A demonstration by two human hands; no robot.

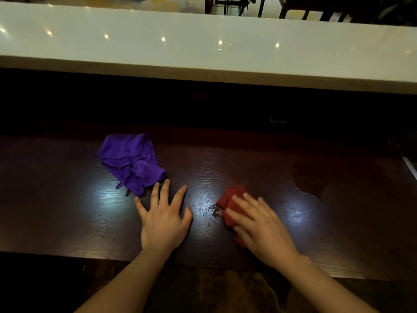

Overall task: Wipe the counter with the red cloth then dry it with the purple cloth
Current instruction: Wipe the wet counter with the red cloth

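A dark wooden counter (67,199) runs across the view. The purple cloth (130,161) lies crumpled on it, left of centre. My left hand (163,218) rests flat on the wood just below and right of that cloth, fingers spread, holding nothing. The red cloth (230,197) is bunched under my right hand (259,224), which presses down on it with fingers laid over it; the hand looks blurred. Water droplets (208,210) glisten on the wood between my two hands. A larger wet patch (309,188) shows to the right.
A raised white bar top (203,48) spans the back, above a dark recess. Chair legs (225,5) stand beyond it. The counter's near edge (203,263) runs just below my wrists. A pale object (409,166) sits at the far right edge.
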